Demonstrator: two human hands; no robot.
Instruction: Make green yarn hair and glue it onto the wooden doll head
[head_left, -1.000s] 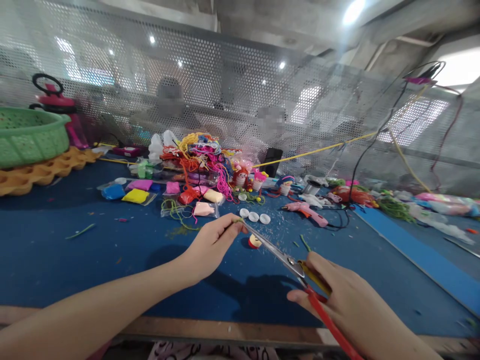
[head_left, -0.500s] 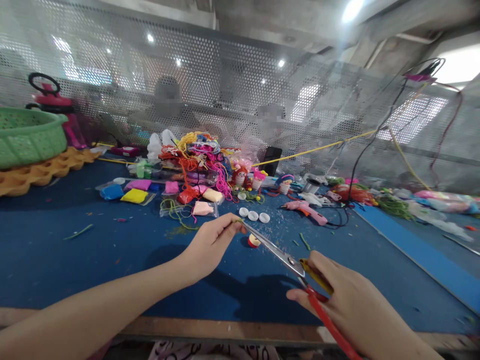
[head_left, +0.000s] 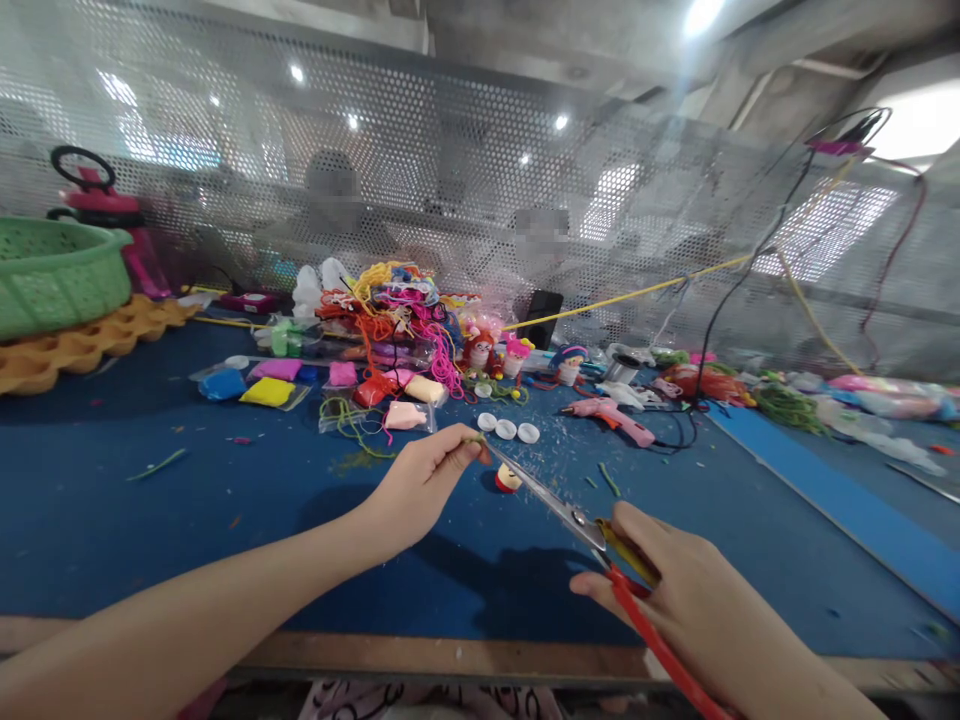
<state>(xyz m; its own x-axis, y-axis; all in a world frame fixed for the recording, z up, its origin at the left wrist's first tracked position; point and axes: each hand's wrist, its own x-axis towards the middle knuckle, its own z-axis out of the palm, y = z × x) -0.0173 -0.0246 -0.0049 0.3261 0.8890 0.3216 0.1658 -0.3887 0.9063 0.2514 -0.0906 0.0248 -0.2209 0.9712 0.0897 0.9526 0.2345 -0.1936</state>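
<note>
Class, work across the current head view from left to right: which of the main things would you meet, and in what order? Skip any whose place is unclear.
Green basket, blue packet, yellow packet, left hand, small red-and-cream piece, right hand gripping scissors, pastel-coloured bag.

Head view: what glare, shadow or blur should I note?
Head view: a ceiling light glares at the top right; head view: dark shadow lies on the blue table between the left hand and right hand; head view: two patches over the perforated screen are pixelated.
</note>
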